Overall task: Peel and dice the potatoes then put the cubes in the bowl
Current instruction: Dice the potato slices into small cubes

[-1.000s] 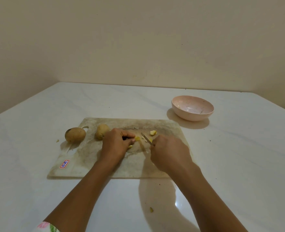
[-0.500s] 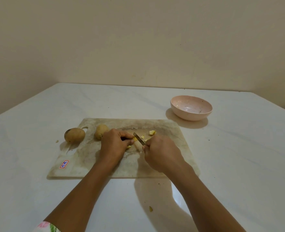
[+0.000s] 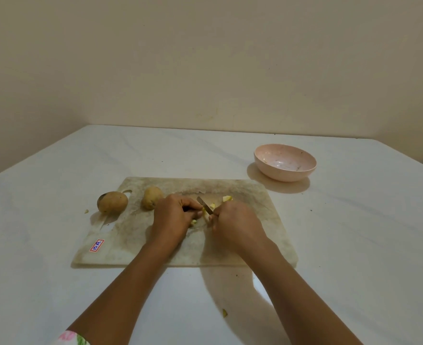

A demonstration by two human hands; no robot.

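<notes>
The right grip (image 3: 235, 220) is curled round the handle of a small knife (image 3: 204, 204), its narrow metal blade pointing far-left over the middle of the cutting board (image 3: 260, 202). The left grip (image 3: 173, 215) is curled over a peeled potato piece (image 3: 206, 213), pinning it just beside the blade; how much flesh lies under the fingers is hidden. Dicing looks to be the step in hand, and it would go best with the left fingertips tucked back, the blade pressed straight down, and the cuts evenly spaced, since the pale yellow flesh is probably wet and slippery. A loose cut chunk (image 3: 227, 198) lies just beyond the right grip. Two whole potatoes, brown, matte and oval, wait unpeeled: one (image 3: 152, 197) on the board beside the left grip, the other (image 3: 112, 201) at the board's left edge by its handle slot. The board is flat, worn and stained, and may slide on the glossy white table (image 3: 354, 245). The smooth, shallow pink bowl (image 3: 285, 179) stands well apart at far right, holding only specks.
</notes>
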